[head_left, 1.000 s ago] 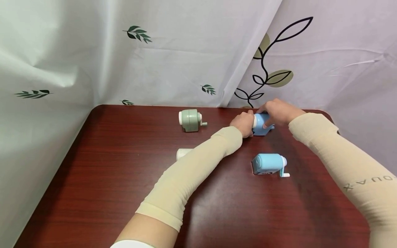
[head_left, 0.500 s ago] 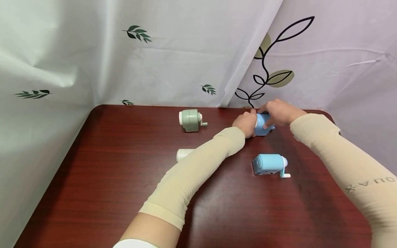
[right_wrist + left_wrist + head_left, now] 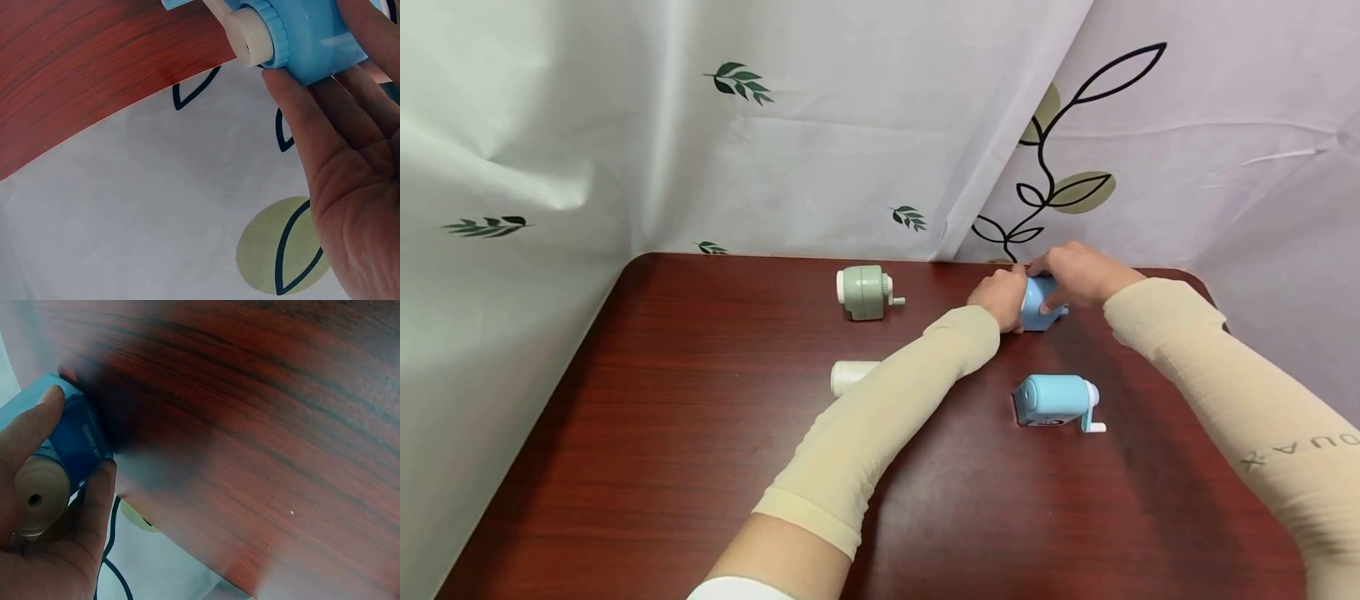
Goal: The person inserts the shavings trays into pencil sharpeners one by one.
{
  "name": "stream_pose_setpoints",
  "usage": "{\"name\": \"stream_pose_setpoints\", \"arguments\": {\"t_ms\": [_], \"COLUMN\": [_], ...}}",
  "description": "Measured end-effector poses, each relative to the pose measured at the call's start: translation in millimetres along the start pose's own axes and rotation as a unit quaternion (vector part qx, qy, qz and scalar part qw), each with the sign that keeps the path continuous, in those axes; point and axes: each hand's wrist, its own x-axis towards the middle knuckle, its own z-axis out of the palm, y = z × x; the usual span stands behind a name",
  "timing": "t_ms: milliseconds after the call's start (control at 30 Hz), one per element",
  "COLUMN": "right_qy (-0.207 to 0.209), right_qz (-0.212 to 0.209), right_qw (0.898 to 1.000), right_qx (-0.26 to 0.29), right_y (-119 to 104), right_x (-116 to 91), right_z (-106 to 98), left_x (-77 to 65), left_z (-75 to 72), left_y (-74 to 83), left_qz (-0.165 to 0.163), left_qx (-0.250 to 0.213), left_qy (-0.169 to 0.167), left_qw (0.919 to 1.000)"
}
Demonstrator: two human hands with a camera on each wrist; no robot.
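At the far right of the table, both hands are on a blue crank pencil sharpener (image 3: 1037, 313). My left hand (image 3: 1000, 298) grips its pale front end; in the left wrist view the thumb and fingers lie on either side of the blue body (image 3: 78, 434), around a round cream face with a pencil hole (image 3: 35, 499). My right hand (image 3: 1084, 273) holds the crank side from behind. In the right wrist view, its fingers (image 3: 300, 109) curl under the body, near the cream crank hub (image 3: 249, 37). The left hand hides the sharpener's front in the head view.
A green crank sharpener (image 3: 863, 293) stands at the back middle. Nearer lies a white cylindrical-looking thing (image 3: 850, 377), partly behind the left sleeve. A light blue crank sharpener (image 3: 1051, 400) stands in front of the hands. A patterned white curtain (image 3: 820, 167) borders the table's back edge.
My left hand has shifted slightly right over the blue sharpener's front, covering the white end seen a second ago. The right hand keeps its hold. The whole head view has drifted a little.
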Motion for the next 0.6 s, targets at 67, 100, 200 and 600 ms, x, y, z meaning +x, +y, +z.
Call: {"name": "stream_pose_setpoints", "arguments": {"t_ms": [67, 100, 200, 600], "right_qy": [-0.001, -0.002, -0.004, -0.008], "right_qz": [0.004, 0.004, 0.006, 0.009], "right_qw": [1.000, 1.000, 1.000, 1.000], "right_qx": [-0.001, -0.003, -0.007, 0.000], "right_y": [-0.9, -0.9, -1.7, -1.4], "right_x": [0.1, 0.1, 0.3, -2.2], "right_z": [-1.0, -1.6, -3.2, -3.3], "left_x": [0.8, 1.2, 2.5, 2.5], "left_z": [-0.1, -0.2, 0.2, -2.1], "left_y": [0.1, 0.1, 0.1, 0.2], "left_qz": [0.002, 0.004, 0.005, -0.001], "left_qx": [-0.004, -0.005, -0.009, 0.002], "left_qy": [0.001, 0.001, 0.001, -0.024], "left_qw": [1.0000, 1.0000, 0.9999, 0.9997]}}
